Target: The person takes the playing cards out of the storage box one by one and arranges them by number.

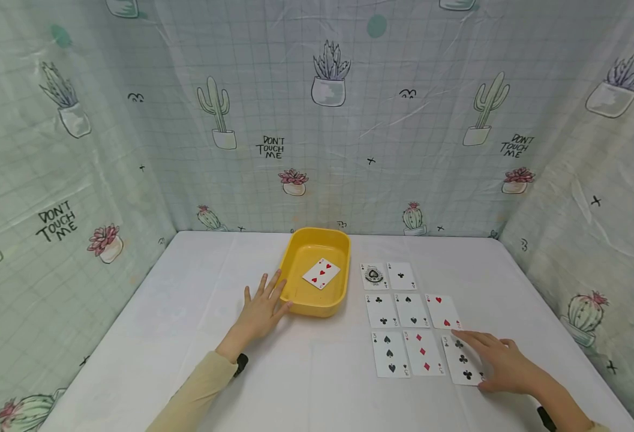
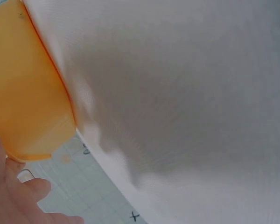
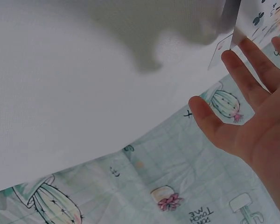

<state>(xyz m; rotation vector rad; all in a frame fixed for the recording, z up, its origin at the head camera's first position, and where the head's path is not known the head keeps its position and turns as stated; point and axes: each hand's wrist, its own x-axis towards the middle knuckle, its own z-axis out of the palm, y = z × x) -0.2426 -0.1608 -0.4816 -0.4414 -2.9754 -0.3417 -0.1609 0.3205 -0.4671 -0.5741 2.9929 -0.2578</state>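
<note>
- Tabletop [image 1: 317,384]: a white, cloth-covered surface that fills the lower half of the head view.
- Backdrop [image 1: 381,138]: pale green gridded sheeting printed with potted cacti and the words "DON'T TOUCH ME"; it closes off the far side and both flanks of the tabletop.
- Yellow tray [image 1: 300,303]: a rounded rectangular tub standing near the far middle of the tabletop. One red-suited card [image 1: 321,273] lies face up and tilted on its floor.
- Card grid [image 1: 411,318]: face-up playing cards set in three rows just to the right of the yellow tray, two cards in the far row and three in each of the two nearer rows.
- Left hand [image 1: 263,312]: lies palm down on the tabletop with fingers straight and spread, grasping nothing. Its fingertips touch the near left corner of the yellow tray; the left wrist view shows the tray wall right beside the fingers.
- Right hand [image 1: 502,363]: rests with fingers extended flat on the three of clubs [image 1: 461,360], the rightmost card of the nearest row. It presses the card rather than pinching it, the index fingertip reaching toward the two of hearts [image 1: 442,311] in the row behind.
- The two hands are well apart, with the near row of cards between them.
</note>
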